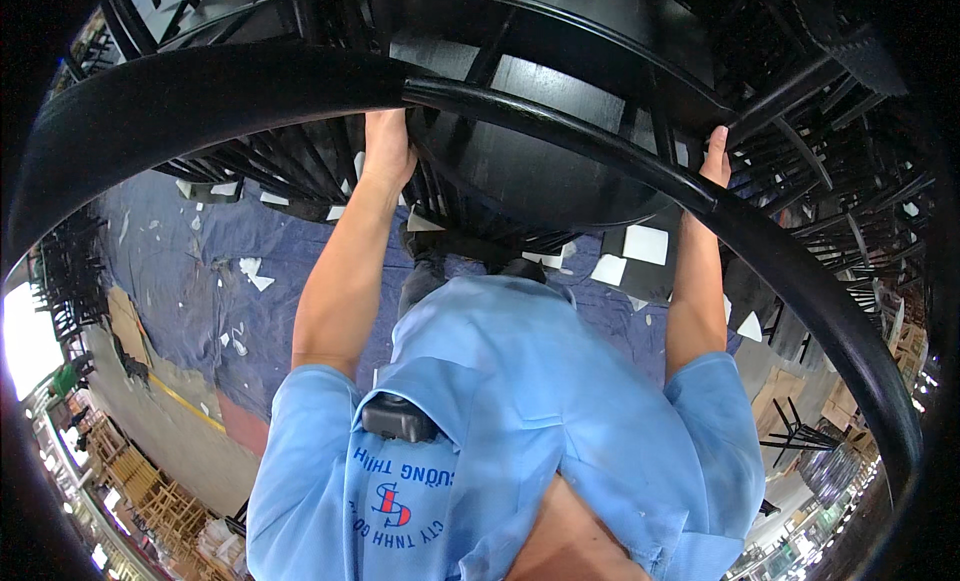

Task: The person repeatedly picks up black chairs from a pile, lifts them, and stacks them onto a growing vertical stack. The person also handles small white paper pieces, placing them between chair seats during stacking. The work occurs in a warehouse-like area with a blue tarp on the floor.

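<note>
A glossy black wooden chair (pixel 540 166) fills the upper part of the view. Its long curved rail (pixel 230 86) sweeps across close to me, over the round dark seat. My left hand (pixel 390 149) is closed on the chair under this rail, with its fingertips hidden behind black parts. On the other side, my right hand (pixel 716 163) grips the chair near the seat's right edge. A thumb or finger shows there, and the rail covers part of that hand.
Stacked black chairs crowd both sides, with thin spindles (pixel 300 161) at the left. White paper scraps (pixel 645 245) lie about on a dark blue floor sheet (pixel 200 271). Farther left are stacked wooden frames (pixel 135 461); a wrapped roll-like bundle (pixel 835 471) stands at the right.
</note>
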`<state>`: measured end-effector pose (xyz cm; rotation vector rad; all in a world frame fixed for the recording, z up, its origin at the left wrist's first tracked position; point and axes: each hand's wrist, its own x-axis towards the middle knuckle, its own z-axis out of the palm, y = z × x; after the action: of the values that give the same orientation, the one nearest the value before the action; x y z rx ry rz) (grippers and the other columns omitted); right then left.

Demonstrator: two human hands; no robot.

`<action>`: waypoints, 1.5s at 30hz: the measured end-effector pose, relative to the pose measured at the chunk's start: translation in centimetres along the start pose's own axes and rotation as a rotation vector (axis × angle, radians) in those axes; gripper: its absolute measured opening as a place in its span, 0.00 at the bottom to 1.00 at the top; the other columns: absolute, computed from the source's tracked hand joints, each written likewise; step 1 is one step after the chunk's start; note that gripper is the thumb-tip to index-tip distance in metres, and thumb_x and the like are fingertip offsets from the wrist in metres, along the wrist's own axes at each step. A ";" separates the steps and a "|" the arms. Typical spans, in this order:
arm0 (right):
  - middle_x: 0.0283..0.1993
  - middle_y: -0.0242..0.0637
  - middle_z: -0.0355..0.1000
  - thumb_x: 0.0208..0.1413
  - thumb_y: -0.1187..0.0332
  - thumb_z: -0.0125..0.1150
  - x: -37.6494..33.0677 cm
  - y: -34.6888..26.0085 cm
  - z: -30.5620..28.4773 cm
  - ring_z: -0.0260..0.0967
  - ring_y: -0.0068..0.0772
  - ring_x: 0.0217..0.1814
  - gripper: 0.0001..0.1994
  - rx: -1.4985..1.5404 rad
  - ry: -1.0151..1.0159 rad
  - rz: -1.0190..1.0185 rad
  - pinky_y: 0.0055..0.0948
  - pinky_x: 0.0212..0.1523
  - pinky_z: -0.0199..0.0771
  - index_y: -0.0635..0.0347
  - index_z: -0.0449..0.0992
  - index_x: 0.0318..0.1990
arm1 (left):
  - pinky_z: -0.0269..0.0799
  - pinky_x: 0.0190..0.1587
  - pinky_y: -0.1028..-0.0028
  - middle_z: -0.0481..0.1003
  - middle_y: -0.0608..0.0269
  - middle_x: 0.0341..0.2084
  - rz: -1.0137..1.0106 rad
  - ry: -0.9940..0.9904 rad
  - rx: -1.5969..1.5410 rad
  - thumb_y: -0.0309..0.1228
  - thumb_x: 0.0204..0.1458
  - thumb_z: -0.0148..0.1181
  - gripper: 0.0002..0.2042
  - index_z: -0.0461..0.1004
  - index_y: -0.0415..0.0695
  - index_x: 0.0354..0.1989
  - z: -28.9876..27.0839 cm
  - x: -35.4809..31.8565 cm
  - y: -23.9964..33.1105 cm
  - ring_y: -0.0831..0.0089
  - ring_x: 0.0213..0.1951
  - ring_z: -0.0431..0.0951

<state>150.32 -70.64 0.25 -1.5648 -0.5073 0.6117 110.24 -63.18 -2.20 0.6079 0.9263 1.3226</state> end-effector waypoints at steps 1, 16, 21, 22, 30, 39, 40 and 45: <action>0.60 0.52 0.71 0.58 0.38 0.62 0.2 0.2 -0.1 0.70 0.43 0.59 0.44 0.008 0.006 0.010 0.34 0.62 0.65 0.80 0.68 0.60 | 0.69 0.59 0.64 0.73 0.61 0.54 0.010 0.013 0.013 0.36 0.63 0.59 0.19 0.70 0.42 0.59 0.1 0.0 0.0 0.66 0.56 0.72; 0.64 0.54 0.67 0.57 0.37 0.62 2.6 2.6 -1.8 0.63 0.44 0.66 0.47 -0.112 0.001 -0.024 0.34 0.69 0.56 0.82 0.65 0.62 | 0.73 0.56 0.65 0.75 0.62 0.49 -0.054 0.044 -0.026 0.33 0.63 0.57 0.15 0.71 0.43 0.55 -0.2 -0.3 -0.3 0.67 0.52 0.75; 0.64 0.59 0.67 0.52 0.32 0.62 1.9 2.1 -0.8 0.65 0.50 0.65 0.52 -0.025 0.009 -0.014 0.37 0.65 0.61 0.84 0.65 0.62 | 0.72 0.55 0.65 0.74 0.62 0.51 -0.043 0.008 -0.010 0.35 0.63 0.57 0.17 0.70 0.43 0.58 -0.4 0.0 -0.6 0.68 0.53 0.74; 0.64 0.59 0.67 0.53 0.32 0.62 1.4 1.8 -0.8 0.65 0.50 0.65 0.52 -0.031 -0.009 -0.025 0.37 0.65 0.61 0.84 0.65 0.62 | 0.72 0.55 0.65 0.74 0.62 0.51 -0.036 0.000 -0.005 0.35 0.63 0.57 0.18 0.70 0.43 0.59 -0.5 0.0 -0.7 0.68 0.53 0.74; 0.65 0.47 0.69 0.64 0.40 0.55 2.2 2.0 -1.5 0.66 0.40 0.65 0.40 -0.029 -0.206 -0.132 0.34 0.67 0.59 0.76 0.68 0.63 | 0.61 0.63 0.69 0.72 0.61 0.58 0.220 -0.060 0.516 0.42 0.65 0.55 0.23 0.70 0.36 0.60 -0.2 -1.2 0.9 0.70 0.59 0.69; 0.43 0.37 0.74 0.68 0.44 0.46 -1.5 4.6 -5.4 0.69 0.28 0.38 0.25 0.029 0.055 -0.070 0.29 0.37 0.68 0.60 0.73 0.50 | 0.75 0.43 0.66 0.81 0.48 0.33 0.232 0.244 0.802 0.34 0.58 0.63 0.13 0.77 0.38 0.46 -11.7 -7.8 -7.0 0.61 0.38 0.82; 0.39 0.35 0.73 0.68 0.45 0.45 -3.2 5.8 -5.3 0.67 0.28 0.32 0.24 0.083 0.180 -0.031 0.28 0.29 0.65 0.59 0.73 0.46 | 0.76 0.41 0.64 0.81 0.48 0.33 0.135 0.142 0.859 0.33 0.57 0.63 0.11 0.78 0.38 0.43 -15.2 -9.7 -8.5 0.58 0.37 0.83; 0.30 0.35 0.69 0.70 0.48 0.44 -14.8 14.0 -8.9 0.64 0.30 0.24 0.23 -0.222 0.450 0.082 0.29 0.19 0.62 0.63 0.72 0.40 | 0.78 0.44 0.64 0.83 0.52 0.35 -0.369 0.108 1.028 0.40 0.53 0.64 0.15 0.82 0.42 0.42 -30.0 -18.7 -11.0 0.58 0.39 0.84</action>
<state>144.35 -88.17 -12.13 -1.8746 -0.1744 0.2532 91.10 -87.20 -22.86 1.0725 1.7193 0.4757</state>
